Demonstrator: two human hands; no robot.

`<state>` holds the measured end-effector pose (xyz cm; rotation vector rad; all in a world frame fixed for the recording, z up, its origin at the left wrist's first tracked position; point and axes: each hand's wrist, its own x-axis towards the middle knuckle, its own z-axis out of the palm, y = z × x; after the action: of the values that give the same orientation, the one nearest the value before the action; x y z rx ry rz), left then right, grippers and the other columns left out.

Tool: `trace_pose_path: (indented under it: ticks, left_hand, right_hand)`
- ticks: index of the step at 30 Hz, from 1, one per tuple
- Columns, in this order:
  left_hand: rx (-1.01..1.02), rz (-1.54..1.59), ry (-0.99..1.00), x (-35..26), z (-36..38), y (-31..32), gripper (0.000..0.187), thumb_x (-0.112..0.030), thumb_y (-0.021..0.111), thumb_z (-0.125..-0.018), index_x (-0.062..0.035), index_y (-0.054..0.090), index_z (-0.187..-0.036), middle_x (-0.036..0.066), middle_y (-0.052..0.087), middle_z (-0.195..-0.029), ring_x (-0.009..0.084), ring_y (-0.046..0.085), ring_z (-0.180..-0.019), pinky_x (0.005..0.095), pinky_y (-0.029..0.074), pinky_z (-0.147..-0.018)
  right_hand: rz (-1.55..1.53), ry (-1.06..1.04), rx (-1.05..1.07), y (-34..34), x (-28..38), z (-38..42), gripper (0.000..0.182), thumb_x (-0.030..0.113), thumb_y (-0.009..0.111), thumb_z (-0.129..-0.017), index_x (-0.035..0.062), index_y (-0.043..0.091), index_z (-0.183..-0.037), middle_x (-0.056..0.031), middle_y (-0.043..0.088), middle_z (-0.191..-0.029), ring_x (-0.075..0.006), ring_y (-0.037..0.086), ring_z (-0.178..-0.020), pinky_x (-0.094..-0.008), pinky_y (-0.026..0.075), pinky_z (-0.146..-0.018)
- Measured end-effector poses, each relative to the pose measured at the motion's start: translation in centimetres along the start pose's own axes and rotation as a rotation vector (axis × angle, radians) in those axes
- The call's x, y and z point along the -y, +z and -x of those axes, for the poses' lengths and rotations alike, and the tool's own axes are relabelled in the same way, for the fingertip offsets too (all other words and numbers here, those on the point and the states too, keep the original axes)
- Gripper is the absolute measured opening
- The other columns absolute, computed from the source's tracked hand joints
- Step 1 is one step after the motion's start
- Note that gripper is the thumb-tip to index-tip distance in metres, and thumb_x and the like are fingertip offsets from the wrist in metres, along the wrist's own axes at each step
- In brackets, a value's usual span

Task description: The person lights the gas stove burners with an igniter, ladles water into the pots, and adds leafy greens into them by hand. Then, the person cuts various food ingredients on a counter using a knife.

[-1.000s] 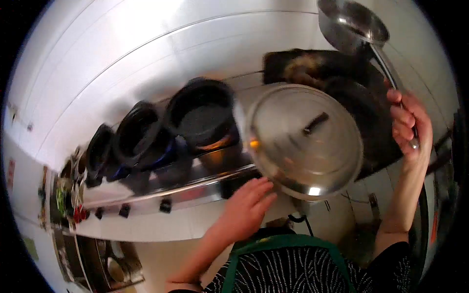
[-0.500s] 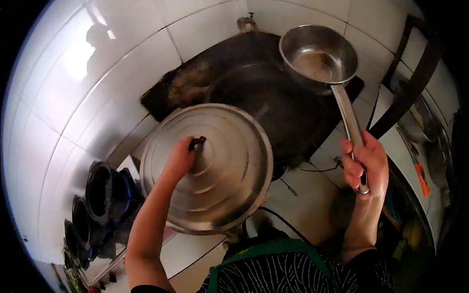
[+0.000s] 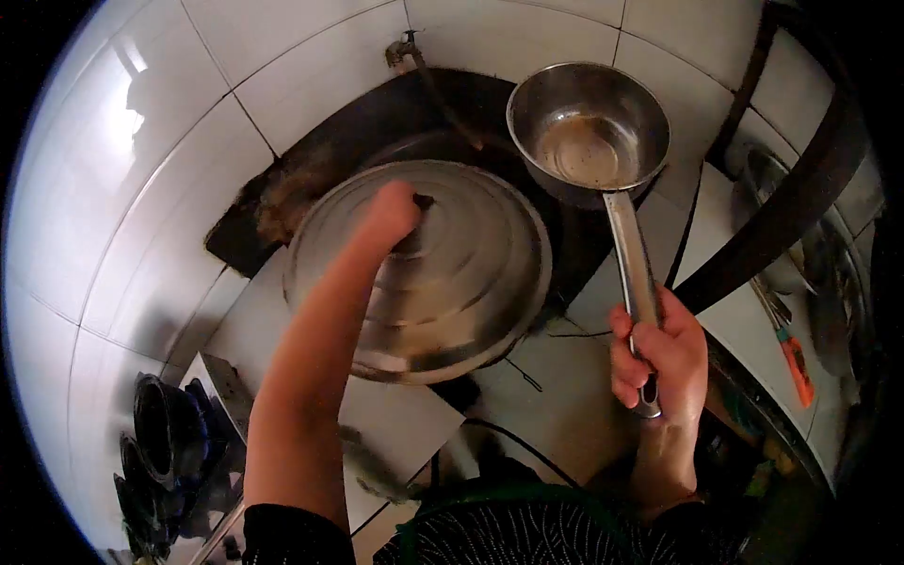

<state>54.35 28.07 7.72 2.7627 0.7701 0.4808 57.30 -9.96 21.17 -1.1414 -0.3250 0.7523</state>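
the left hand (image 3: 391, 218), forearm angled up from below, grips the knob of the round metal lid (image 3: 424, 273), positioned over the wok (image 3: 428, 146). the right hand (image 3: 664, 358) grips the saucepan (image 3: 589, 132) handle. relative to the preceding frame, the lid covers more of the wok.

Silver-grey round metal lid (image 3: 480, 268): concentric rings. Silver round metal saucepan (image 3: 589, 141): brownish bottom. White ceramic wall tiles (image 3: 325, 89): dark joint lines. Black fabric top (image 3: 518, 537): pale dotted lines. Slim utensil handle (image 3: 797, 369): orange-red.

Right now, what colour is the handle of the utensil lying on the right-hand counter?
Orange-red, clearest in the head view.
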Motion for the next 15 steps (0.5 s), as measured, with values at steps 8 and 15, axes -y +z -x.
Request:
trace_pose_path:
  ticks: [8, 15]
  left_hand:
    - [-0.141, 0.009, 0.022, -3.3, -3.2, 2.6, 0.022, -0.011, 0.059, -0.067, -0.0015, 0.062, -0.087, 0.022, 0.059, -0.083, 0.0388, 0.056, -0.080, 0.0431, 0.045, -0.074]
    - [-0.112, 0.079, -0.042, -3.7, -3.5, 3.3, 0.017, -0.005, 0.055, -0.068, -0.0011, 0.062, -0.083, 0.021, 0.059, -0.088, 0.0357, 0.056, -0.086, 0.0418, 0.046, -0.076]
  right_hand:
    - [-0.005, -0.036, -0.015, 0.0, -0.8, -0.8, 0.039, -0.001, 0.038, -0.075, -0.0068, 0.036, -0.114, -0.0100, 0.047, -0.082, -0.0081, 0.038, -0.043, -0.0231, 0.035, -0.033]
    - [-0.018, -0.065, -0.045, -0.1, -0.6, -0.8, 0.042, -0.003, 0.035, -0.074, -0.0084, 0.035, -0.116, -0.0118, 0.046, -0.081, -0.0072, 0.035, -0.041, -0.0212, 0.033, -0.030]
